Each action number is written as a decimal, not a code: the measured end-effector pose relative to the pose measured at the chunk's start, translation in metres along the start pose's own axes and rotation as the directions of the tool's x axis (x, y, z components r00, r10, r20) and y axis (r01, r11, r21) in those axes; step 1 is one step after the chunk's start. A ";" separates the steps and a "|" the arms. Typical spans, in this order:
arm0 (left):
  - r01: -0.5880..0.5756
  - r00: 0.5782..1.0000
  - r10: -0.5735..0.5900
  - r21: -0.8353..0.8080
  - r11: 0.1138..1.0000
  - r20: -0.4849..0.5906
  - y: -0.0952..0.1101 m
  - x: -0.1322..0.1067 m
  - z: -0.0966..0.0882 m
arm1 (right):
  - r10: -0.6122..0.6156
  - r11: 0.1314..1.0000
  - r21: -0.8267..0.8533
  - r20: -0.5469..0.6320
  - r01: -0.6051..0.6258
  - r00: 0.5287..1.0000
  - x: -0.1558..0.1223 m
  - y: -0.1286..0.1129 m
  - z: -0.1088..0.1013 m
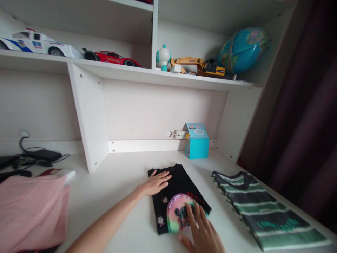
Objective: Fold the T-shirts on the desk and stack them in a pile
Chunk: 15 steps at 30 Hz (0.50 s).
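Observation:
A black T-shirt [181, 179], folded into a rough rectangle, lies flat on the white desk [126, 225]. Its front carries a round rainbow-coloured print and red lettering. My left hand [156, 183] rests on the shirt's upper left part near the collar, fingers spread. Over the lower right of the print is my right hand [202, 228], slightly blurred, its fingers stretched out. Whether it presses on the cloth or hovers just above I cannot tell. Part of the print is hidden beneath it. Neither hand grasps anything.
A folded green-and-grey striped shirt [265, 207] lies at the right. Pink cloth [34, 211] and black cables with an adapter [44, 154] are at the left. A blue desk calendar [198, 147] stands behind. Toy cars [113, 58] and a globe [244, 49] occupy the shelf above.

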State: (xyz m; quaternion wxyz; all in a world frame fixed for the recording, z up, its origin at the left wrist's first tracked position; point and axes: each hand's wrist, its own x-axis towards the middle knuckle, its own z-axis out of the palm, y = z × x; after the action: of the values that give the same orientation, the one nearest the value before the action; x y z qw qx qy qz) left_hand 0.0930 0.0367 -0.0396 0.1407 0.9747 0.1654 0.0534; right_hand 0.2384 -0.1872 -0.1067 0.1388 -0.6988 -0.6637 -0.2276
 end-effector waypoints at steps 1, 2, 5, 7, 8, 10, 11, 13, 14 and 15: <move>-0.034 0.999 0.034 0.007 0.999 -0.003 -0.001 0.004 -0.002 | -0.020 1.000 0.003 0.016 0.020 1.000 -0.005 -0.003 -0.008; -0.057 0.998 0.057 0.022 0.998 -0.023 -0.001 0.007 -0.004 | -0.046 0.998 0.038 0.043 0.045 0.998 -0.008 -0.004 -0.018; -0.006 0.982 0.020 0.078 0.997 -0.186 0.000 0.011 -0.012 | 0.030 0.977 0.199 0.209 -0.072 0.977 0.001 0.004 -0.054; 0.162 0.944 -0.131 0.080 0.984 -0.303 0.000 0.004 -0.017 | 0.207 0.940 0.198 0.314 -0.277 0.927 0.016 0.019 -0.070; 0.262 0.918 -0.226 0.070 0.963 -0.324 0.000 -0.002 -0.019 | 0.293 0.917 0.163 0.340 -0.363 0.894 0.024 0.028 -0.073; 0.414 0.880 -0.383 0.055 0.909 -0.280 0.002 -0.016 -0.021 | 0.374 0.893 0.112 0.357 -0.437 0.856 0.040 0.046 -0.067; 0.444 0.874 -0.420 0.053 0.894 -0.242 0.003 -0.024 -0.021 | 0.374 0.891 0.112 0.372 -0.441 0.850 0.047 0.053 -0.059; 0.432 0.889 -0.423 0.015 0.902 -0.174 0.009 -0.037 -0.018 | 0.350 0.886 0.145 0.413 -0.440 0.841 0.058 0.062 -0.039; 0.409 0.900 -0.408 -0.031 0.912 -0.155 0.013 -0.042 -0.015 | 0.345 0.879 0.165 0.426 -0.447 0.836 0.063 0.064 -0.030; 0.385 0.906 -0.395 -0.095 0.918 -0.148 0.017 -0.045 -0.012 | 0.348 0.868 0.187 0.431 -0.460 0.833 0.067 0.064 -0.021</move>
State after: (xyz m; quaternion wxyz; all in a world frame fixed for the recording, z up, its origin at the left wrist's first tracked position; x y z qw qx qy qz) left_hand 0.0539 0.0090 -0.0261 0.1653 0.9091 0.3662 0.1097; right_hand 0.3003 -0.1453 -0.0479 0.1502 -0.8276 -0.5389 0.0456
